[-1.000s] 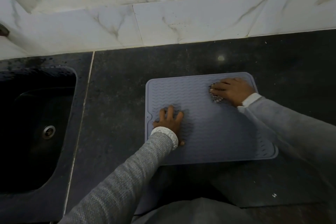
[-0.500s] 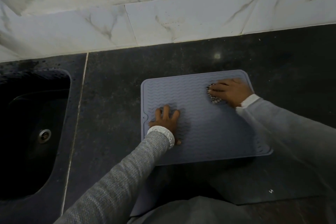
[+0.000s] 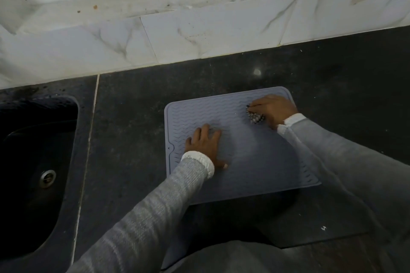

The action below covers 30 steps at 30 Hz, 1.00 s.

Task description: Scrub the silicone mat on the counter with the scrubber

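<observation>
Counter (image 3: 137,131), dark, fills the middle of the frame, with our sink (image 3: 33,162) at lower left. Centre right lies the mat (image 3: 255,157), flat on it. Our left hand (image 3: 205,144) presses it with fingers spread; our right hand (image 3: 274,109) grips the scrubber (image 3: 256,117) near the mat's upper right corner.

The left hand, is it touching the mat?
Touching. The head view shows the left hand lying flat on the mat, fingers spread, with no gap beneath it, while the right hand holds the scrubber.
</observation>
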Each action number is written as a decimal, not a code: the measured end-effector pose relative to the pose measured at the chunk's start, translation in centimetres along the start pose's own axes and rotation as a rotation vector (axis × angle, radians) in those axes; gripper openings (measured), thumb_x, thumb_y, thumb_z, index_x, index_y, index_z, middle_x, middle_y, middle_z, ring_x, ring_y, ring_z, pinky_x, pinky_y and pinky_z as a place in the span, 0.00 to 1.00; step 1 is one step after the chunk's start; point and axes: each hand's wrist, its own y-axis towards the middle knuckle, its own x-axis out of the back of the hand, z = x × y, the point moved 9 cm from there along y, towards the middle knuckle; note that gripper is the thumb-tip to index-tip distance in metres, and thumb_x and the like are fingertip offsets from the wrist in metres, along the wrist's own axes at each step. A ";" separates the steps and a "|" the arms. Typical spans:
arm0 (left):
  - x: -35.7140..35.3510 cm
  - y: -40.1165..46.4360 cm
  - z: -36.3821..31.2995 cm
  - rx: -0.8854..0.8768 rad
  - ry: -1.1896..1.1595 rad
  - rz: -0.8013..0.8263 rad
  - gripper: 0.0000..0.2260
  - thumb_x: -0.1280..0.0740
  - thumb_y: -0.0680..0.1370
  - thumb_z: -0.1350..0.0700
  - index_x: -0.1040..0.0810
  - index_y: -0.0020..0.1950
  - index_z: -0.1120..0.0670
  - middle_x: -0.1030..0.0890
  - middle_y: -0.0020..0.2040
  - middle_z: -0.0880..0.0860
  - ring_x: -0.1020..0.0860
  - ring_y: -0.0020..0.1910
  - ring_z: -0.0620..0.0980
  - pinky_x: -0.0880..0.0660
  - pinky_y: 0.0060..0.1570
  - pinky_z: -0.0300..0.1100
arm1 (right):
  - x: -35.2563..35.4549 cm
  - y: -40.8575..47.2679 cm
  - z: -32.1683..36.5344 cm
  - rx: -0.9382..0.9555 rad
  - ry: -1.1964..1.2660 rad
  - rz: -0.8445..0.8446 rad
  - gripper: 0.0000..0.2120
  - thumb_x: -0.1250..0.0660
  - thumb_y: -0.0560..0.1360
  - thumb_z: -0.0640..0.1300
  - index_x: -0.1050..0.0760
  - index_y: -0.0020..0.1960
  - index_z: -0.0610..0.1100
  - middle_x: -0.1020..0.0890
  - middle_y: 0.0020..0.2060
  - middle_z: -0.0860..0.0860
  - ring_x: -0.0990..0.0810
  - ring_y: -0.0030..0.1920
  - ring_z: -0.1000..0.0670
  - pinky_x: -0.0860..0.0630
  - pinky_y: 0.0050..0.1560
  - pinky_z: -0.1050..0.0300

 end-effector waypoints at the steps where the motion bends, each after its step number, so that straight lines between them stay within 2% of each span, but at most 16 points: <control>1: 0.0 0.5 -0.4 -0.007 -0.004 0.020 0.46 0.26 0.65 0.39 0.49 0.74 0.45 0.52 0.75 0.54 0.50 0.74 0.59 0.44 0.69 0.61 | 0.3 0.4 1.0 0.012 0.019 -0.024 0.23 0.33 0.73 0.39 0.30 0.67 0.46 0.28 0.68 0.47 0.32 0.68 0.43 0.39 0.71 0.46; 6: -1.3 1.8 -1.2 0.016 0.052 0.132 0.52 0.25 0.62 0.38 0.56 0.75 0.42 0.58 0.75 0.53 0.56 0.74 0.60 0.44 0.67 0.67 | -0.2 2.5 6.6 0.107 -0.132 -0.002 0.24 0.34 0.74 0.42 0.32 0.68 0.50 0.31 0.70 0.50 0.36 0.69 0.44 0.39 0.70 0.47; 9: -2.1 1.9 -0.8 0.011 0.049 0.158 0.53 0.26 0.63 0.37 0.60 0.75 0.41 0.62 0.75 0.53 0.59 0.74 0.61 0.45 0.67 0.68 | -0.8 2.8 4.7 -0.032 -0.039 0.018 0.20 0.39 0.77 0.49 0.33 0.68 0.50 0.32 0.70 0.50 0.35 0.69 0.45 0.40 0.70 0.48; 11: -2.2 1.8 -0.8 0.008 0.042 0.162 0.53 0.26 0.63 0.38 0.60 0.75 0.41 0.62 0.75 0.53 0.59 0.74 0.61 0.45 0.67 0.69 | -1.2 2.0 3.1 -0.032 -0.038 0.026 0.19 0.41 0.78 0.53 0.32 0.67 0.51 0.32 0.69 0.50 0.35 0.69 0.45 0.40 0.70 0.48; 15: -2.0 1.7 -1.1 0.009 0.054 0.175 0.53 0.26 0.64 0.38 0.61 0.75 0.41 0.63 0.76 0.53 0.60 0.74 0.61 0.45 0.67 0.69 | -0.8 0.8 1.2 0.013 -0.136 0.043 0.20 0.34 0.74 0.48 0.30 0.66 0.52 0.31 0.68 0.50 0.35 0.68 0.44 0.39 0.68 0.47; 18: -2.1 1.8 -1.1 0.014 0.048 0.192 0.53 0.26 0.65 0.38 0.62 0.75 0.41 0.64 0.76 0.53 0.61 0.74 0.62 0.46 0.67 0.69 | -0.1 1.6 2.4 -0.034 -0.058 0.019 0.18 0.35 0.75 0.48 0.28 0.64 0.52 0.31 0.68 0.52 0.35 0.67 0.46 0.40 0.68 0.49; 21: -2.3 1.8 -1.1 0.017 0.045 0.212 0.53 0.26 0.65 0.38 0.63 0.75 0.42 0.65 0.75 0.54 0.63 0.74 0.62 0.48 0.68 0.69 | -0.7 2.5 5.5 0.084 -0.140 0.025 0.23 0.33 0.73 0.44 0.31 0.67 0.52 0.34 0.70 0.50 0.37 0.69 0.44 0.41 0.70 0.46; 25: -2.3 1.8 -1.0 0.023 0.036 0.202 0.54 0.26 0.65 0.38 0.63 0.75 0.41 0.65 0.75 0.53 0.63 0.74 0.61 0.49 0.68 0.69 | -0.6 2.0 3.5 0.022 -0.142 0.058 0.20 0.39 0.76 0.50 0.33 0.68 0.52 0.34 0.70 0.50 0.37 0.70 0.44 0.41 0.70 0.47; 28: -2.4 1.9 -0.9 0.019 0.035 0.190 0.54 0.26 0.65 0.38 0.63 0.75 0.41 0.65 0.75 0.53 0.62 0.74 0.61 0.48 0.67 0.69 | -0.3 1.1 2.2 0.075 -0.290 0.085 0.19 0.37 0.76 0.49 0.30 0.66 0.52 0.32 0.69 0.51 0.36 0.68 0.44 0.39 0.68 0.47; 30: -2.4 1.9 -0.9 0.019 0.037 0.188 0.54 0.26 0.64 0.38 0.63 0.75 0.41 0.65 0.75 0.53 0.62 0.74 0.61 0.48 0.67 0.69 | 0.1 1.4 2.0 0.031 -0.310 0.105 0.20 0.34 0.74 0.48 0.28 0.65 0.50 0.30 0.67 0.51 0.34 0.67 0.44 0.37 0.67 0.48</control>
